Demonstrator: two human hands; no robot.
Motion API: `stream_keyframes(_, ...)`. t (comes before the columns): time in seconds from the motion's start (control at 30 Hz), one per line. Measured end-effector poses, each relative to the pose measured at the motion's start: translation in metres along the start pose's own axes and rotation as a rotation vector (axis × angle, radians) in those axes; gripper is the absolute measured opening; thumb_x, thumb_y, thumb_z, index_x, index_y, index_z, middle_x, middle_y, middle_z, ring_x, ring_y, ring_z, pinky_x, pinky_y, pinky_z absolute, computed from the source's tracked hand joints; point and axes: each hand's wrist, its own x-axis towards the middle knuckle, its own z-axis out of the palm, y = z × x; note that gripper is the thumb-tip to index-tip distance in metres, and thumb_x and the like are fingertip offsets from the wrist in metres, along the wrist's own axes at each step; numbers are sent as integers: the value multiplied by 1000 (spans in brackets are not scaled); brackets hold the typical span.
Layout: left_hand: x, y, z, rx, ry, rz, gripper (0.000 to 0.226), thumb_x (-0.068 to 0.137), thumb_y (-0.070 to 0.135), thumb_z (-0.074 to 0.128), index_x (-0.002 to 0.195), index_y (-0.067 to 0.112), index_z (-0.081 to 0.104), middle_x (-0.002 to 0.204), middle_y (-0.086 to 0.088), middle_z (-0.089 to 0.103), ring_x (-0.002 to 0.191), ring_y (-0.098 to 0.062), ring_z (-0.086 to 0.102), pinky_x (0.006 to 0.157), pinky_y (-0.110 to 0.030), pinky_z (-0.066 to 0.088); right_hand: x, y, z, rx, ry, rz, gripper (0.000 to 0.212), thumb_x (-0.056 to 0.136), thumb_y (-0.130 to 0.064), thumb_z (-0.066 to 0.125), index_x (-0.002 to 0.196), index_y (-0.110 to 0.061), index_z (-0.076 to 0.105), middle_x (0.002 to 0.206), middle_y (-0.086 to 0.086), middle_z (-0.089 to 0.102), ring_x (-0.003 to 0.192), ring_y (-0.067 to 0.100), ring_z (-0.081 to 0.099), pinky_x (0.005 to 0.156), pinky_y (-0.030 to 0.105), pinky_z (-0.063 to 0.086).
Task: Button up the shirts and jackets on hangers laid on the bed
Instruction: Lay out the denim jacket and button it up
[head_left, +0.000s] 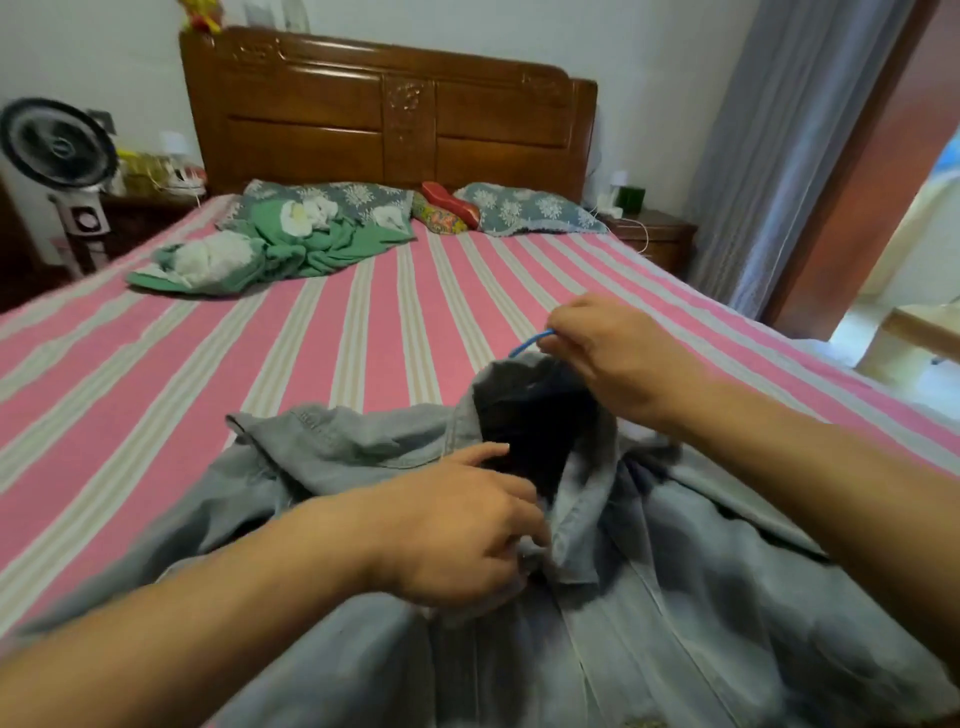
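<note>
Lying nearest: a pale denim jacket (649, 571) spread on the bed, collar toward the headboard; its lower part is cut off by the bottom edge and blurred.
Left hand (457, 525): fingers curled into the jacket's front edge just below the collar, grasping the cloth; the fingertips are tucked into the fold and cannot be seen.
Buttons: none can be made out, so whether the front is fastened is unclear.
Neck opening: a dark lining shows inside the raised collar; the hanger's shoulders are hidden under the denim.
Right hand (618, 348): lifted above the collar, thumb and fingers pinching the blue hanger hook (530, 344), of which only a short curve shows.
Bed (363, 312): pink and beige striped cover, bare past the jacket.
Farther up: a crumpled green blanket (270, 249), patterned pillows (524, 208), and a wooden headboard (389, 114).
Left edge: a standing fan (57, 145), partly cropped.
</note>
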Motion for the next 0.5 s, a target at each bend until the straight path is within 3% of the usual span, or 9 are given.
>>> stream_keyframes(0.07, -2, -17, -29, 267, -21, 38, 46, 93, 43, 36, 130, 32, 61, 116, 8, 63, 119, -15, 54, 125, -42, 6, 24, -9, -28, 62, 142, 45, 24, 102, -32, 48, 94, -14, 62, 79, 6, 64, 68, 29, 57, 60, 41, 48)
stream_keyframes(0.13, -10, -38, -56, 627, -20, 35, 59, 92, 56, 31, 136, 29, 58, 124, -2, 65, 128, -29, 51, 125, -50, 6, 45, -15, -45, 23, 192, -4, 23, 103, -32, 48, 100, -14, 62, 79, 8, 66, 65, 30, 57, 57, 39, 46)
stream_keyframes(0.2, -16, -52, -76, 863, -71, -8, 62, 94, 47, 44, 148, 18, 47, 136, -13, 60, 137, -34, 46, 125, -58, 2, 64, -20, -55, 38, 114, 22, 19, 104, -31, 51, 107, -17, 64, 91, 7, 71, 73, 27, 60, 62, 35, 43)
stream_keyframes(0.23, -16, -52, -83, 912, -57, -1, 57, 93, 37, 51, 145, 14, 52, 131, -14, 61, 133, -33, 50, 125, -58, 8, 72, -22, -60, 72, 48, 54, 18, 105, -29, 51, 108, -18, 64, 95, 3, 71, 78, 23, 60, 65, 33, 40)
stream_keyframes(0.3, -17, -41, -93, 884, 55, 62, 26, 86, 25, 56, 104, 16, 73, 100, -6, 66, 108, -30, 60, 114, -51, 30, 84, -29, -70, 84, -100, 92, 18, 106, -28, 48, 109, -20, 64, 95, -8, 63, 85, 17, 56, 71, 32, 39)
stream_keyframes(0.37, -26, -26, -93, 703, 112, 141, 11, 79, 25, 58, 82, 23, 68, 95, -1, 59, 104, -28, 53, 109, -47, 34, 95, -32, -74, -23, -267, 83, 19, 107, -25, 45, 105, -23, 64, 100, -9, 61, 91, 18, 57, 77, 38, 46)
stream_keyframes(0.43, -38, -17, -87, 596, 121, 117, 18, 76, 30, 57, 87, 25, 69, 118, -4, 55, 121, -31, 45, 113, -50, 32, 105, -27, -67, -60, -393, 151, 22, 106, -19, 45, 100, -24, 65, 100, -5, 64, 91, 21, 60, 78, 42, 54)
stream_keyframes(0.5, -43, -34, -82, 631, 196, -88, 28, 83, 33, 52, 101, 22, 70, 134, -9, 49, 125, -34, 43, 103, -50, 42, 119, -15, -47, 61, -326, 283, 21, 105, -13, 47, 102, -23, 64, 96, -4, 64, 84, 22, 63, 69, 39, 57)
